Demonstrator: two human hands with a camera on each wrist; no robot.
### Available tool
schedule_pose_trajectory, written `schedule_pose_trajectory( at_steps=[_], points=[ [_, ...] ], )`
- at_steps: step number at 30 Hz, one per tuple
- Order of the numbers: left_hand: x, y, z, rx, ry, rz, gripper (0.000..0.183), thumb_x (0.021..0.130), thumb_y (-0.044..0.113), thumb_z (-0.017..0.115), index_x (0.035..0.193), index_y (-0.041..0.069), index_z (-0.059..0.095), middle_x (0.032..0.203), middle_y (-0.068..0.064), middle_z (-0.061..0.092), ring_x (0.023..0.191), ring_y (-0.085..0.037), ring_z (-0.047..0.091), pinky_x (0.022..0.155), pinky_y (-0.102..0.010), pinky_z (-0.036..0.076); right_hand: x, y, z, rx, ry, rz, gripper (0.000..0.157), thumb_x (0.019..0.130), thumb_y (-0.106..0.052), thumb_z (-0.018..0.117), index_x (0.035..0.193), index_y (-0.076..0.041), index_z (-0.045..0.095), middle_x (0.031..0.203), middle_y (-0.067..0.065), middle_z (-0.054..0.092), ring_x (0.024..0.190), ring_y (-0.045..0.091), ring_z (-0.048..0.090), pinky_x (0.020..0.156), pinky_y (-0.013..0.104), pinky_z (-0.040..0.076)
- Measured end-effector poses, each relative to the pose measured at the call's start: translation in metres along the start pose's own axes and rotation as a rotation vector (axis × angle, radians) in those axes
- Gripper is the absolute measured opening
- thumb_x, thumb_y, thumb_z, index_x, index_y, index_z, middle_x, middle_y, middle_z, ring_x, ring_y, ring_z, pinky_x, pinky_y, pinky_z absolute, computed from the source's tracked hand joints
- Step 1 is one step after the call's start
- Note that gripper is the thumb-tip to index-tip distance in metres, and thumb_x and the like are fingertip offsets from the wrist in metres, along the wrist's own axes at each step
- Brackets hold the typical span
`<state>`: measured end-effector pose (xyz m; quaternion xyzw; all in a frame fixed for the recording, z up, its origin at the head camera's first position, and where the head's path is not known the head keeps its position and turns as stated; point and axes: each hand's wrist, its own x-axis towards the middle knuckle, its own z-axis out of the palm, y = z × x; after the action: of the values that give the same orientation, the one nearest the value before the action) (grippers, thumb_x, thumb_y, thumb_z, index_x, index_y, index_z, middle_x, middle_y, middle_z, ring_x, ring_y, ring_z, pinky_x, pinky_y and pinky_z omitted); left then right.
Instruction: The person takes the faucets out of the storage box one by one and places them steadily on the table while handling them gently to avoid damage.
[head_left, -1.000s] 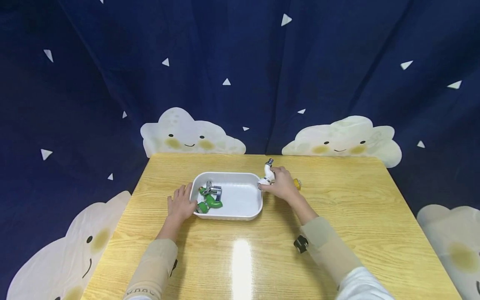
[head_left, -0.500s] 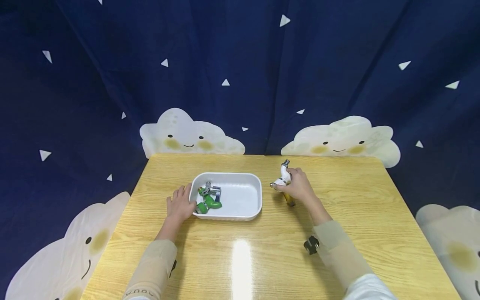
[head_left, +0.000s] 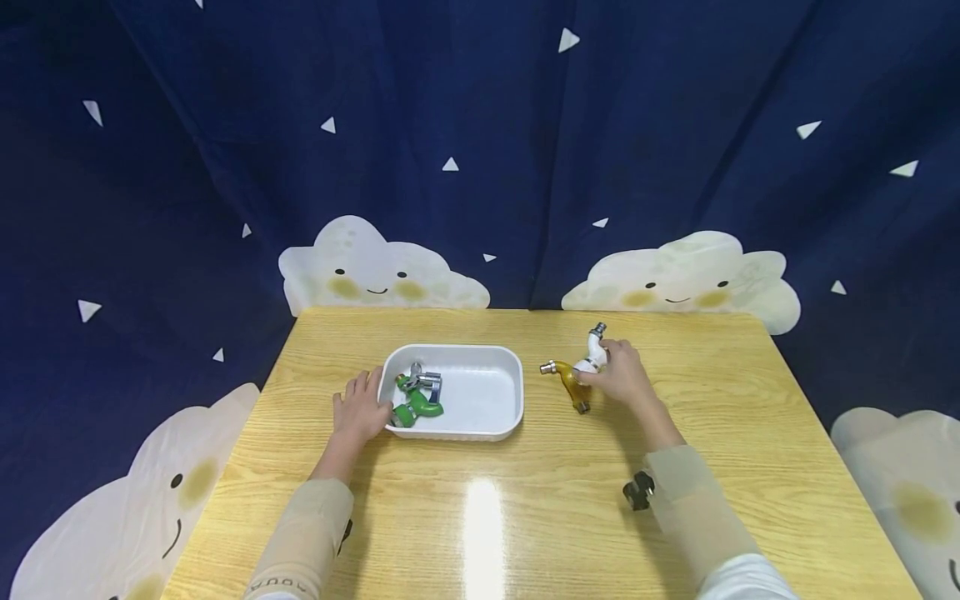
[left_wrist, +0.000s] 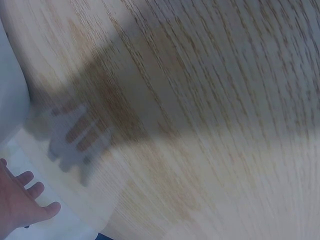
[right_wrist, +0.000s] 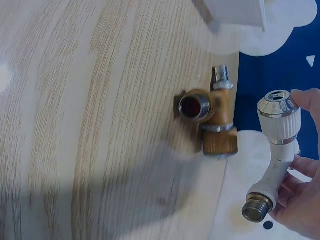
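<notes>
My right hand grips a white tap with metal ends, to the right of the tray. In the right wrist view the white tap is held by its side, threaded end pointing down-left. A golden-yellow tap lies on the table just left of that hand. My left hand rests at the left rim of the white tray, fingers extended and thumb by the near corner. Inside the tray's left part lie a green tap and a chrome fitting.
A light wooden table bears everything. Its far edge meets a dark blue curtain printed with clouds and white triangles. A black wrist device sits under the right sleeve.
My right hand has carried the white tap rightward, away from the tray's right rim, uncovering the yellow tap on the table. My left hand has stayed at the tray's left side.
</notes>
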<state>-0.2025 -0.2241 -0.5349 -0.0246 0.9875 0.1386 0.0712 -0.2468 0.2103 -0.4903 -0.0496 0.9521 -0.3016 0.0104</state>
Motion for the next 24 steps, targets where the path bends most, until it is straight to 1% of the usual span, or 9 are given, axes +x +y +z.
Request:
schedule_pose_trajectory(
  at_steps=[5,12,18,24],
  points=[
    [0.0,-0.001,0.001,-0.001,-0.001,-0.001,0.073,0.081,0.031,0.042,0.146,0.011,0.017,0.145,-0.021,0.023,0.131,-0.041,0.021,0.1,-0.067,0.016,0.0,0.013,-0.002,-0.028,0.006,0.018,0.085,0.069,-0.036,0.074,0.129,0.014,0.039,0.112,0.031,0.045,0.103,0.043,0.042,0.084,0.052,0.042],
    [0.0,-0.001,0.0,-0.015,0.004,0.004,0.072,0.081,0.031,0.043,0.146,0.012,0.018,0.145,-0.021,0.022,0.131,-0.041,0.021,0.1,-0.067,0.015,-0.002,0.028,-0.004,-0.008,0.007,0.05,0.084,0.071,-0.034,0.074,0.128,0.015,0.039,0.113,0.033,0.044,0.103,0.043,0.041,0.084,0.053,0.041],
    [0.0,-0.001,0.0,-0.021,0.007,0.008,0.072,0.081,0.031,0.043,0.146,0.012,0.018,0.145,-0.021,0.022,0.131,-0.042,0.02,0.1,-0.067,0.015,-0.001,0.042,-0.003,-0.032,0.0,0.075,0.084,0.07,-0.035,0.074,0.129,0.014,0.038,0.111,0.031,0.045,0.1,0.041,0.042,0.08,0.05,0.043],
    [0.0,-0.001,0.0,-0.021,0.011,0.006,0.072,0.08,0.031,0.043,0.145,0.012,0.019,0.145,-0.021,0.023,0.131,-0.041,0.021,0.1,-0.067,0.015,-0.003,0.054,-0.001,-0.034,-0.006,0.078,0.081,0.071,-0.032,0.074,0.127,0.015,0.04,0.107,0.031,0.045,0.097,0.041,0.042,0.078,0.051,0.043]
  ],
)
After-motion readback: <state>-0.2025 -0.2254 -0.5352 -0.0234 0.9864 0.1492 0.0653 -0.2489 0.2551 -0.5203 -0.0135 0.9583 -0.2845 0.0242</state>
